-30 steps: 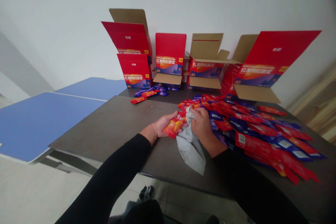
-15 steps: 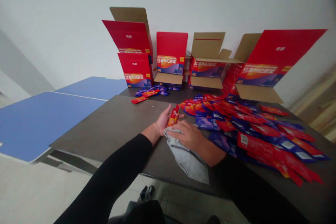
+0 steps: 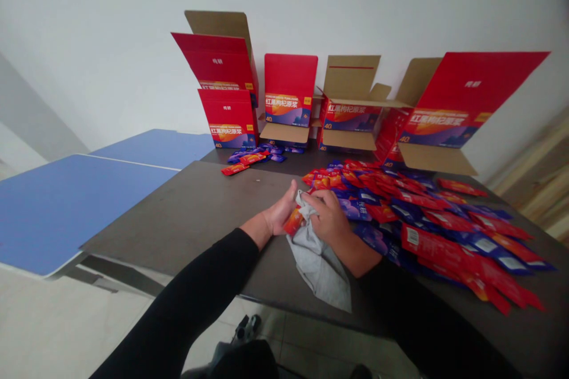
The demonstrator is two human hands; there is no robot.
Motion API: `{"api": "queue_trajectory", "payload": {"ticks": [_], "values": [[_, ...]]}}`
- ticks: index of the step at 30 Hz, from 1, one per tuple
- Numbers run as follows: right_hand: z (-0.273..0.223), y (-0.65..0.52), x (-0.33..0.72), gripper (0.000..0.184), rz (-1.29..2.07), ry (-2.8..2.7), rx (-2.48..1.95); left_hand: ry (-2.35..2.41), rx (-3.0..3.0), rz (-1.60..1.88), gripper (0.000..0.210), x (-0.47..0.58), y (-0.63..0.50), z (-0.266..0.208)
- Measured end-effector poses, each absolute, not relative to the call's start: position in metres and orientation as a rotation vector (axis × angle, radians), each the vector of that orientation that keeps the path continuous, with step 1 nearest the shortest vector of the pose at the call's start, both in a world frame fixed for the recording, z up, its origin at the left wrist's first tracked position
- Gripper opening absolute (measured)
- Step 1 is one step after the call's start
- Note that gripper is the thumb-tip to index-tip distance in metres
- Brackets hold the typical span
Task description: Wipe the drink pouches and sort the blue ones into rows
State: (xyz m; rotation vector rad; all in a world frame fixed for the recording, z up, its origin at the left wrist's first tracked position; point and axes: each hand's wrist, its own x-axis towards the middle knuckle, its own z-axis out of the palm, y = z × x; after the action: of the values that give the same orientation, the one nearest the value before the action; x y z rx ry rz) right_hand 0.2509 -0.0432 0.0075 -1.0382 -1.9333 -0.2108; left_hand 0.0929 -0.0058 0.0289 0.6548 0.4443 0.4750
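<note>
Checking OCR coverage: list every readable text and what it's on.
"红黑枸杞原浆": red cartons.
"40": same cartons, lower left.
Two characters on the carton flaps: too small to be sure.
Other carton lettering: too small.
Loose sachets, held sachet: print too blurred or covered.

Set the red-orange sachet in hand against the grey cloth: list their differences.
Colour: the sachet is red and orange, while the cloth is plain grey.
Size: the cloth looks larger than the visible part of the sachet.
Hold: the left hand holds the sachet, while the right hand grips the cloth, whose lower part spreads below.
Both are between the hands, the cloth covering part of the sachet.
</note>
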Motion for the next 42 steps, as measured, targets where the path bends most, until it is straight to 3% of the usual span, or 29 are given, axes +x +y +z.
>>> {"api": "queue_trajectory", "payload": {"ticks": [9,13,20,30,36,42], "values": [[0.005,-0.03,0.266,0.049,-0.183,-1.747,-1.134,0.473,0.673,0.427,0.058,0.089,-0.004,0.035],[0.005,-0.026,0.272,0.047,-0.142,-1.678,-1.171,0.463,0.557,0.548,0.035,0.086,0.004,0.035],[0.004,-0.025,0.275,0.047,-0.152,-1.637,-1.144,0.487,0.395,0.834,0.018,0.079,0.015,0.037],[0.006,-0.029,0.274,0.052,-0.204,-1.729,-1.008,0.56,0.408,1.055,0.021,0.082,0.022,0.033],[0.009,-0.037,0.269,0.044,-0.173,-2.076,-0.771,0.478,0.463,0.914,0.028,0.081,0.019,0.036],[0.005,-0.038,0.263,0.039,-0.208,-2.312,-0.666,0.428,0.533,0.649,0.058,0.084,0.014,0.03]]}}
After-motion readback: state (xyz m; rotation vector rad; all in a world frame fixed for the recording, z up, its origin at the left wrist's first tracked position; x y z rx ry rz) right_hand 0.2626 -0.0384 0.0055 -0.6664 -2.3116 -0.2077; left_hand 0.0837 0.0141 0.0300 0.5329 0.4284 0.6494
